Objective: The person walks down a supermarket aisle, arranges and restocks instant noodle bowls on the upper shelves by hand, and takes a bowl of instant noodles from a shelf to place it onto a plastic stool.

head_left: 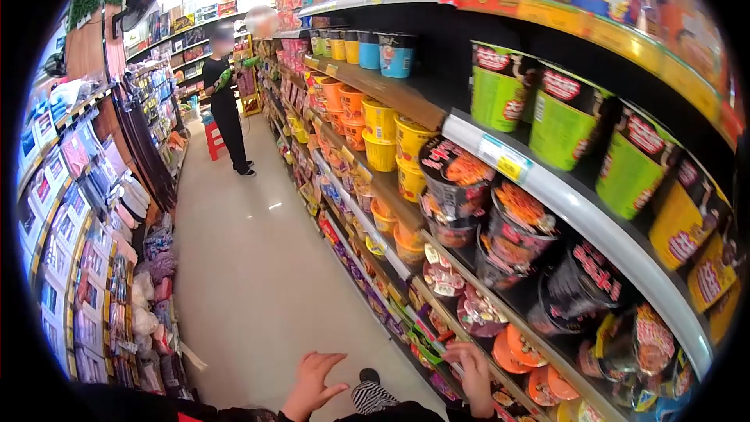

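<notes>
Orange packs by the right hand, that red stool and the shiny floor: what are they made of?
The orange packs look like smooth plastic or coated paper: they are rounded and brightly coloured, but which is unclear. The red stool seems to be plastic, judging by its even, bright colour. The floor is probably polished tile or stone, since bright glints show on it.

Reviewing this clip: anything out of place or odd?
A pale strip juts onto the aisle floor at lower left, beside the bagged goods; it looks stray there. No spill shows.
</notes>
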Demonstrator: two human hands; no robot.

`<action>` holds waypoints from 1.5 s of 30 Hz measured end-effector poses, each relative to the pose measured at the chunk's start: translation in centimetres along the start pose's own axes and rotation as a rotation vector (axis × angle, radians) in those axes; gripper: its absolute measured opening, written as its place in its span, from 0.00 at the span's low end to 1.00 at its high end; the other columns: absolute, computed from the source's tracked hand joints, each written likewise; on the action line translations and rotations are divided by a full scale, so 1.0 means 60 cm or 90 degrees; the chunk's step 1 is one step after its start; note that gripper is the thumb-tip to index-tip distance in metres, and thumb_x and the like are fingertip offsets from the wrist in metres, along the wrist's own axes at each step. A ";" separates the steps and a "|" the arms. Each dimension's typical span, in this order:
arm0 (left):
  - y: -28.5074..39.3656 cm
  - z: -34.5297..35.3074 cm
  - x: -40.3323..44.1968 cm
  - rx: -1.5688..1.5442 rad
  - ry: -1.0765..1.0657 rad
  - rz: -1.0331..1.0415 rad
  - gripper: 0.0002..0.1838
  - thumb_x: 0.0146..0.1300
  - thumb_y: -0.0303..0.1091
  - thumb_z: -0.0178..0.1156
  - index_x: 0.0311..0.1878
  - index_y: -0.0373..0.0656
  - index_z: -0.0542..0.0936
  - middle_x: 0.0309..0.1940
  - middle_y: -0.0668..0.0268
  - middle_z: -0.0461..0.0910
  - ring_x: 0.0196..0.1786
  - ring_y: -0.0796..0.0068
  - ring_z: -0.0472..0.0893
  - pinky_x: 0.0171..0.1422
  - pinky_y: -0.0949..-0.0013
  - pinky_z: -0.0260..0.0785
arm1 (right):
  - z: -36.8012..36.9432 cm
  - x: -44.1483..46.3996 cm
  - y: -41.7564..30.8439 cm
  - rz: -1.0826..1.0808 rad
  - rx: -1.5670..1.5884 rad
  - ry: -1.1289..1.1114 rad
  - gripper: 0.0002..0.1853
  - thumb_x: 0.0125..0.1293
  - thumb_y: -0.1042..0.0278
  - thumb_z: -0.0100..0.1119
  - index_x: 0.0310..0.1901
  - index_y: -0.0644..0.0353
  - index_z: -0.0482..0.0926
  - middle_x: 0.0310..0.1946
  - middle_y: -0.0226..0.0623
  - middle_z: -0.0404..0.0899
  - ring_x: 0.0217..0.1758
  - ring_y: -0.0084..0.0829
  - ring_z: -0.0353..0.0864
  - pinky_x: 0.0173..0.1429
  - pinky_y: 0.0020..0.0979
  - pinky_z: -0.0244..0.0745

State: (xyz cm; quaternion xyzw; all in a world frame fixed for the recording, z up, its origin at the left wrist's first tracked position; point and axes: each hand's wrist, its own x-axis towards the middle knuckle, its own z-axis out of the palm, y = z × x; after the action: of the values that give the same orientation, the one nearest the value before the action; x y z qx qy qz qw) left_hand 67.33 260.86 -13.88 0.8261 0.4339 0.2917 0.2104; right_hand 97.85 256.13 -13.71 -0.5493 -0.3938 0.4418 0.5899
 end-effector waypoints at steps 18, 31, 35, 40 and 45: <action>-0.412 -0.232 0.230 0.045 0.219 -0.220 0.27 0.54 0.51 0.62 0.53 0.45 0.78 0.45 0.60 0.80 0.49 0.57 0.76 0.57 0.59 0.63 | 0.467 0.458 -0.014 -0.012 -0.063 -0.215 0.11 0.69 0.69 0.50 0.48 0.65 0.75 0.37 0.37 0.82 0.42 0.24 0.80 0.49 0.26 0.72; -0.819 -0.589 0.355 0.030 0.179 -0.129 0.22 0.56 0.43 0.62 0.51 0.40 0.78 0.45 0.54 0.80 0.49 0.52 0.76 0.56 0.57 0.66 | 0.937 0.668 0.012 -0.040 -0.134 -0.136 0.10 0.70 0.71 0.50 0.48 0.65 0.76 0.40 0.36 0.80 0.45 0.25 0.79 0.52 0.26 0.72; -0.945 -0.645 0.356 0.038 0.081 -0.172 0.24 0.60 0.42 0.59 0.58 0.44 0.75 0.55 0.55 0.76 0.58 0.51 0.73 0.64 0.55 0.62 | 1.054 0.728 0.036 -0.041 -0.129 -0.114 0.11 0.68 0.67 0.54 0.46 0.64 0.77 0.37 0.35 0.83 0.44 0.23 0.80 0.49 0.26 0.71; -1.079 -0.712 0.428 -0.003 0.092 -0.132 0.23 0.60 0.41 0.60 0.58 0.43 0.75 0.54 0.54 0.76 0.58 0.51 0.73 0.64 0.55 0.63 | 1.198 0.835 0.050 -0.032 -0.163 -0.110 0.11 0.68 0.67 0.54 0.46 0.63 0.77 0.37 0.34 0.83 0.41 0.24 0.80 0.48 0.26 0.71; -1.210 -0.825 0.518 0.033 0.116 -0.165 0.21 0.60 0.34 0.60 0.57 0.42 0.76 0.53 0.53 0.77 0.57 0.50 0.74 0.62 0.56 0.64 | 1.352 0.991 0.086 -0.084 -0.120 -0.076 0.10 0.67 0.66 0.54 0.43 0.64 0.78 0.35 0.33 0.82 0.40 0.21 0.78 0.46 0.25 0.71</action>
State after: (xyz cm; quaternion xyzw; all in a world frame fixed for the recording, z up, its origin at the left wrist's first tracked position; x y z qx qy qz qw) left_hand 5.42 330.45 -11.49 0.7383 0.5618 0.3244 0.1846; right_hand 38.16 337.22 -13.05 -0.5478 -0.5033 0.3948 0.5393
